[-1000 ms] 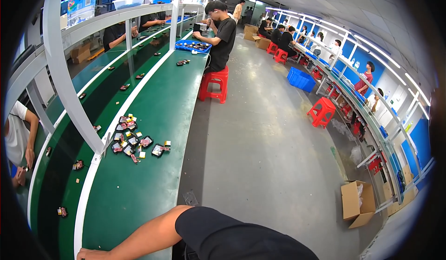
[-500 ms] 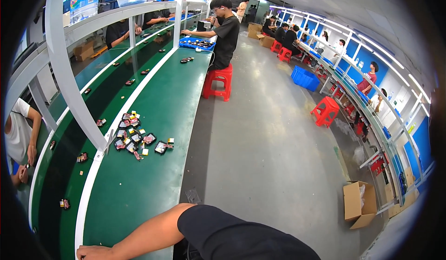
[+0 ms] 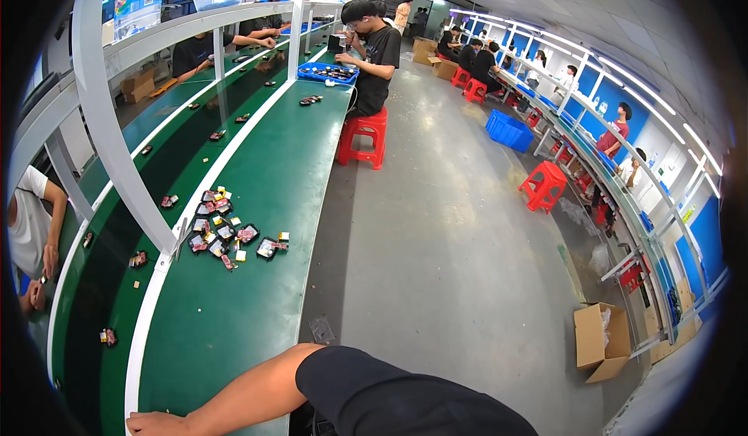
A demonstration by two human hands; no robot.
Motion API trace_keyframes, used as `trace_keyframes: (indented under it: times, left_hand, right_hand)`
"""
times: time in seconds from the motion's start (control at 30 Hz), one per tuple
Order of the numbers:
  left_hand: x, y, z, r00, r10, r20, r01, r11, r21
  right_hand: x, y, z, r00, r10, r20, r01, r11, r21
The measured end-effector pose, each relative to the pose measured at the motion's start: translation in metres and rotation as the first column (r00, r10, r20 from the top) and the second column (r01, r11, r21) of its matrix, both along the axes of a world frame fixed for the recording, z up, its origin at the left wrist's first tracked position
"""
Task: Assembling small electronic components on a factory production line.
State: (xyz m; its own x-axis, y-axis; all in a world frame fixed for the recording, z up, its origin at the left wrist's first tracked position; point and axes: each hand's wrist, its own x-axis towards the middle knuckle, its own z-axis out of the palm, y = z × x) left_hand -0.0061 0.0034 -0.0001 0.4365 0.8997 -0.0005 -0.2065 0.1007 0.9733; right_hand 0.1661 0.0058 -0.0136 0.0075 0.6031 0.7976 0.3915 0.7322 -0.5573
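My right hand (image 3: 158, 423) lies low at the left, by the white rail (image 3: 145, 335) that edges the green worktable (image 3: 226, 319). Its fingers run out of the picture at the bottom, so whether it holds anything is hidden. A dark short sleeve (image 3: 389, 389) covers the upper part of that arm. My left hand is out of view. Farther up the table sits a loose pile of small black-cased electronic parts (image 3: 221, 232) with yellow, white and reddish pieces. One similar part (image 3: 270, 247) lies just right of the pile.
A green conveyor belt (image 3: 105, 280) carries scattered parts left of the rail. A white post (image 3: 117, 124) rises beside the pile. Ahead, a co-worker (image 3: 378, 66) sits on a red stool (image 3: 363, 141) at a blue tray (image 3: 327, 79). An open carton (image 3: 601, 342) stands on the floor at right.
The seated co-worker's outstretched arm has drawn back from the belt to the blue tray. Across the belt, another person's arm now reaches out. My right arm stays nearly still.
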Motion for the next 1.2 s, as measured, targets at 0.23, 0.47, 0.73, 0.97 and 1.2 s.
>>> trace_keyframes:
  times: [0.23,0.47,0.73,0.97,1.2]
  left_hand:
    - [0.011,-0.009,0.006,0.994,0.088,-0.067,-0.086,0.996,0.038]
    - [0.009,0.007,-0.020,0.949,0.243,-0.200,-0.208,0.962,0.179]
    - [0.010,-0.004,-0.016,0.956,0.223,-0.189,-0.197,0.970,0.144]
    - [0.018,-0.008,-0.002,0.976,0.214,0.041,-0.215,0.976,0.016]
    - [0.012,-0.005,-0.006,0.992,0.109,-0.057,-0.105,0.992,0.068]
  right_hand:
    - [-0.004,0.010,-0.015,1.000,0.026,-0.014,-0.026,1.000,0.002]
    - [0.012,-0.003,-0.003,0.975,0.179,-0.128,-0.209,0.939,-0.272]
    - [0.012,-0.017,0.017,0.979,0.168,-0.119,-0.205,0.836,-0.509]
    - [0.036,0.043,0.012,0.979,-0.059,-0.194,-0.059,0.832,-0.551]
    - [0.059,0.132,-0.006,0.943,-0.307,0.126,0.330,0.832,-0.445]
